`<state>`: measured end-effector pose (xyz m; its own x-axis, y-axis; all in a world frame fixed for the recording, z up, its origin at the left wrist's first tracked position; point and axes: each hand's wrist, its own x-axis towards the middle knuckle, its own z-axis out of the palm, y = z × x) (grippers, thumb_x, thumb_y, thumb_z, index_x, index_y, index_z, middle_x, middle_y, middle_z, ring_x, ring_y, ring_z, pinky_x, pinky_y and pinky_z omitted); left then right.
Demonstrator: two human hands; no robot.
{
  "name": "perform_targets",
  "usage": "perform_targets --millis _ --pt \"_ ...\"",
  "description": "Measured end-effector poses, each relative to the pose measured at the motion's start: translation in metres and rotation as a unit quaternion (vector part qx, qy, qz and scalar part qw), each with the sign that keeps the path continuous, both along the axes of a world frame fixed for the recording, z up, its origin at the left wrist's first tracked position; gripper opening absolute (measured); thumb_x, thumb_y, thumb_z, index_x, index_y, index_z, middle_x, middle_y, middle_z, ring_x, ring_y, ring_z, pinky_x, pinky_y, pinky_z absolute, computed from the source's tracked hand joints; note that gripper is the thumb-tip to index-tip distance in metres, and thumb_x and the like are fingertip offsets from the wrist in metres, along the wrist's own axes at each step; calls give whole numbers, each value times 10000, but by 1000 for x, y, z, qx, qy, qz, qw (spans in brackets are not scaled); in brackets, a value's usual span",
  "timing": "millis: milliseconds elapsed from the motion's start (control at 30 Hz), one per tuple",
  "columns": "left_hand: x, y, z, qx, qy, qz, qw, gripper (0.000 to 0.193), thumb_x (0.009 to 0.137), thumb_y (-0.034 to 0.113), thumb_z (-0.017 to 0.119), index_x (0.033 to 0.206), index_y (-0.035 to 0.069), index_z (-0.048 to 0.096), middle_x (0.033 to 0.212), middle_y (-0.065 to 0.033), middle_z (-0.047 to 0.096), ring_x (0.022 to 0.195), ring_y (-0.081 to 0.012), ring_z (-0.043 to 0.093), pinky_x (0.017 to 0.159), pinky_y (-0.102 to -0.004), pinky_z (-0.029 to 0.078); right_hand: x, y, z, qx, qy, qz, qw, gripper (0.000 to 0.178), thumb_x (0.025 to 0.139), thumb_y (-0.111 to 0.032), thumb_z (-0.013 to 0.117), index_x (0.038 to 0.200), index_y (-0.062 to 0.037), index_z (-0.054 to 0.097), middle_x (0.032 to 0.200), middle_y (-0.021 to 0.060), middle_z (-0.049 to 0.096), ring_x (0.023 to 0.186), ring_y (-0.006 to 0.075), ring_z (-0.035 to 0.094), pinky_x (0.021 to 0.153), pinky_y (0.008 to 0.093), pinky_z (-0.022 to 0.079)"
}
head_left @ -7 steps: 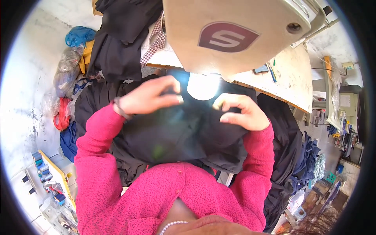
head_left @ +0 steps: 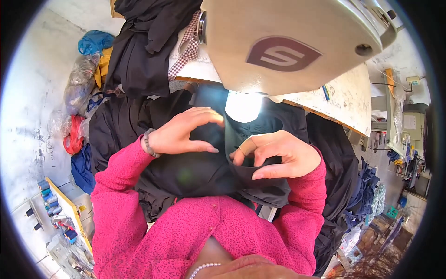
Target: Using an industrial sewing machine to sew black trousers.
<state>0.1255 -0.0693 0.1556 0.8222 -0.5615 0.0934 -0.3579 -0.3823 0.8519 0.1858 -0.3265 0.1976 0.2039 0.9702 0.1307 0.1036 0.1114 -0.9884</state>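
A large piece of black fabric (head_left: 195, 174) spreads over my lap and up under the sewing machine (head_left: 278, 28). My left hand (head_left: 183, 132) lies over it with thumb and fingers apart, its fingertips near a raised fold below the lit lamp (head_left: 243, 107). My right hand (head_left: 281, 156) is bent around the upper edge of the fabric, to the right of that fold. Its fingers curl inside the edge and the thumb rests on the near side. The machine's needle and presser foot are hidden behind its head.
The table (head_left: 346, 100) ends in a worn wooden edge. More black cloth (head_left: 144, 51) is heaped at its left, beside a checked strip (head_left: 185, 58). Bagged items (head_left: 76, 93) line the left wall; thread spools (head_left: 49, 197) stand lower left. Dark cloth (head_left: 332, 153) hangs at right.
My right hand has come down toward me and taken the fabric's edge, which now stands up in a fold. The left hand has shifted slightly right and down, with its fingers more stretched.
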Motion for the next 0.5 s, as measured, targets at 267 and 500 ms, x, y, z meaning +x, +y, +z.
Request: perform_targets --millis 267,500 --pt "13 4 33 -7 -95 -114 989 237 732 183 700 917 78 599 901 -53 553 901 -263 519 893 -397 368 9 -2 5 62 20 -28 997 145 771 -39 652 716 3 525 994 149 632 764 217 596 681 285 454" --pt "48 3 -21 -113 193 102 969 229 876 186 578 761 -9 542 661 46 447 675 -27 392 598 -216 362 31 -18 -74 -145 143 -348 915 156 827 -117 610 915 6 648 954 49 640 855 83 556 778 240 434"
